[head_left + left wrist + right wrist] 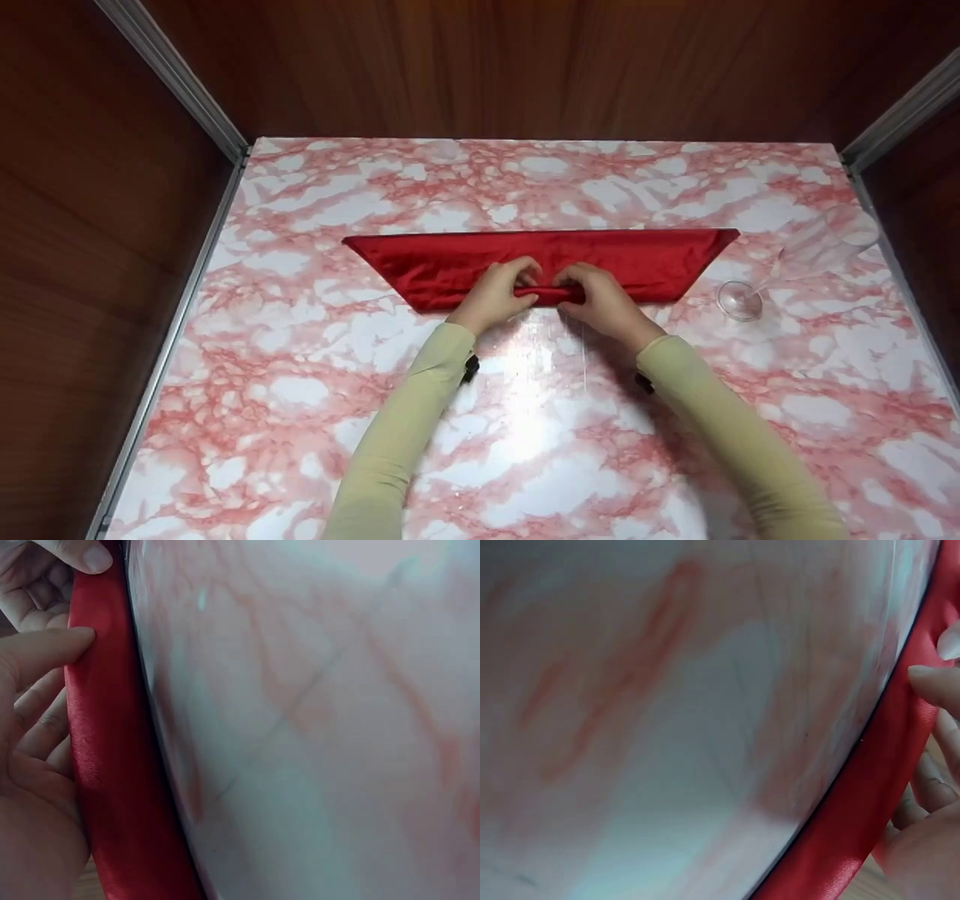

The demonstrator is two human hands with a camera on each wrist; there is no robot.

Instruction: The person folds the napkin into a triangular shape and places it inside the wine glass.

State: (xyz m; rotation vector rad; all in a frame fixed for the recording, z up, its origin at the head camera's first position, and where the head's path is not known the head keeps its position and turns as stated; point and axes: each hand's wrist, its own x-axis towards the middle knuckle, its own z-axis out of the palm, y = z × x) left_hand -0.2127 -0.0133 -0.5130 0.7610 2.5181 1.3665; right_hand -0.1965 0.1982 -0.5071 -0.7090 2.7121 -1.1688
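Red satin cloth (637,259) lies on the pink-and-white marbled tabletop (300,435), mid-width, folded into a long trapezoid: long edge far, short edge near the person, both ends slanted. Left hand (495,297) and right hand (602,300) are both at the middle of its near edge, close together, with a small gap between them. Both sets of fingers pinch that edge: thumbs on the near face, other fingers curled behind, per both wrist views. Between the hands the edge bunches into a narrow roll. Sleeves (409,420) are pale yellow-green, a small black device (470,368) at the left cuff. Right of the cloth, well apart from the hands: small clear dish (739,310) with a thin stick leaning in it. Dark wood panel (480,67) stands behind the tabletop.
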